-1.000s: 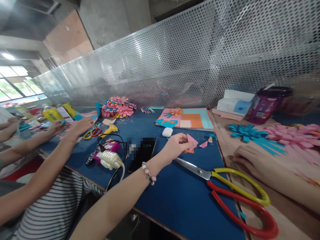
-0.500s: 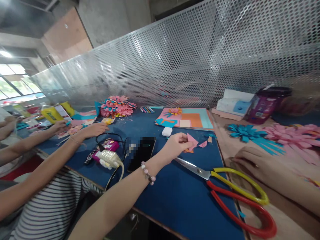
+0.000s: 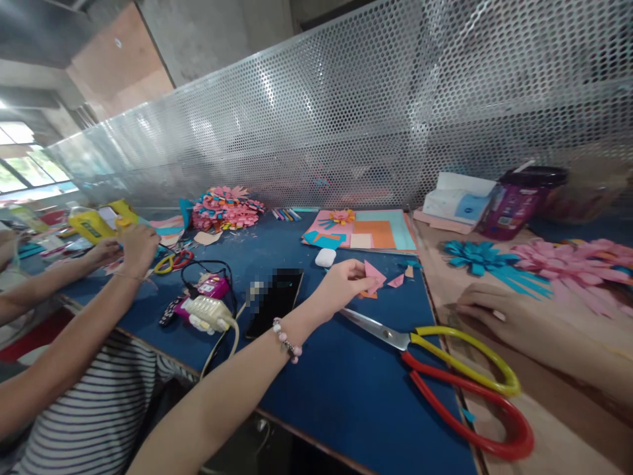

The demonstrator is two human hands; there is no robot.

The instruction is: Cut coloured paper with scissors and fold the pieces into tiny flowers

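My left hand [image 3: 346, 284], with a beaded bracelet at the wrist, pinches a folded pink paper piece [image 3: 374, 277] between thumb and fingers, above the blue tabletop. Under that paper lies an orange scrap [image 3: 368, 294], partly hidden, and just to its right is a small pink scrap [image 3: 396, 281]. Large scissors [image 3: 395, 338] with yellow and red handles lie below the hand, blades toward it. My right hand [image 3: 499, 316] rests loosely on the tan board, holding nothing visible, fingers pointing left. Near it are a blue paper flower [image 3: 475, 257] and pink paper flowers [image 3: 558, 267].
Coloured paper sheets [image 3: 386, 231] lie at the back beside a white case [image 3: 326, 257]. A phone [image 3: 279, 300] and a power strip with plugs [image 3: 208, 307] are on the left. Farther left, a co-worker's hand [image 3: 138, 247] is near a paper flower pile [image 3: 225, 208]. A purple cup [image 3: 521, 201] stands right.
The co-worker's nearer hand has drawn left and lifted, uncovering yellow-and-red scissor handles. My hands stay nearly still, the left still pinching the pink paper. The view has shifted slightly.
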